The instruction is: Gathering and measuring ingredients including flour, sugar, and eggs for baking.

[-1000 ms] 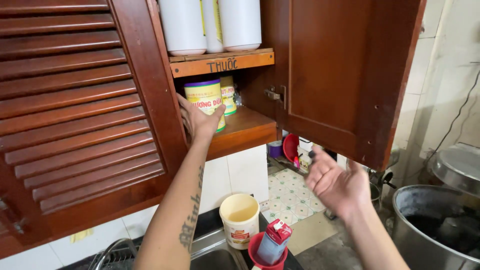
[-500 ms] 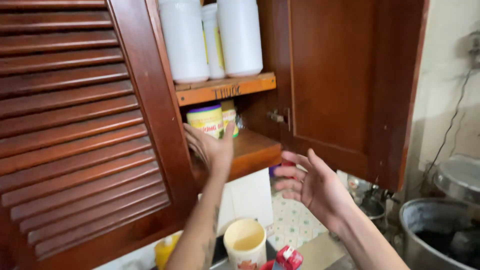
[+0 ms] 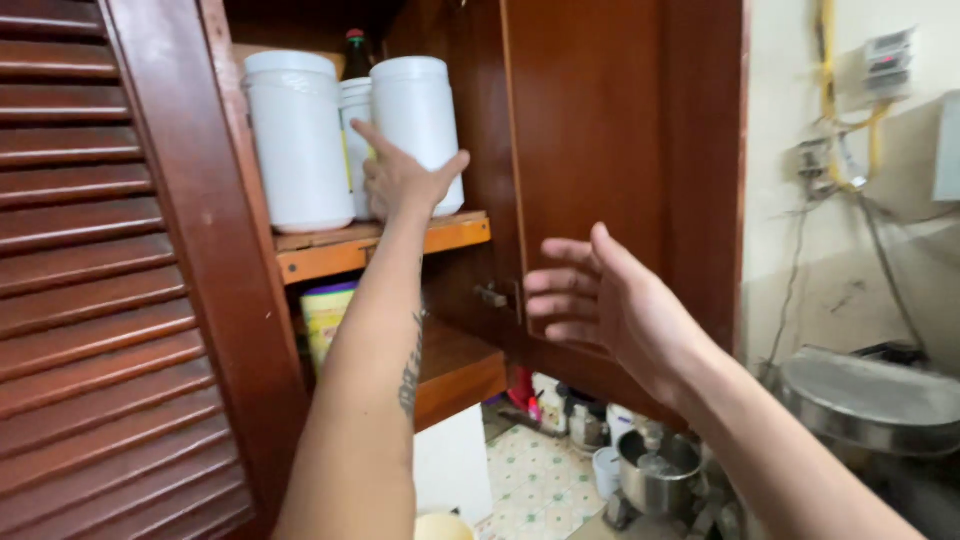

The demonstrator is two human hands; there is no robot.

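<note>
My left hand [image 3: 400,178] reaches up into the open wooden cupboard and rests its spread fingers on the right white jar [image 3: 415,110] on the upper shelf [image 3: 460,232]. A taller white jar [image 3: 297,140] stands to the left, and a third white jar [image 3: 353,120] sits between them, behind my hand. A dark bottle [image 3: 355,42] with a red cap pokes up at the back. My right hand [image 3: 600,305] hovers open and empty in front of the open cupboard door [image 3: 600,130]. A yellow can [image 3: 327,318] stands on the lower shelf, partly hidden by my forearm.
A louvred wooden door [image 3: 110,300] fills the left. Below are a steel pot [image 3: 655,480], small containers and a patterned tile surface [image 3: 535,480]. At the right stands a large metal pot with lid [image 3: 870,400]; cables and a small box hang on the wall [image 3: 850,110].
My left hand rose from the yellow can on the lower shelf to the white jar on the upper shelf. The view tilted upward, and my right hand lifted toward the door.
</note>
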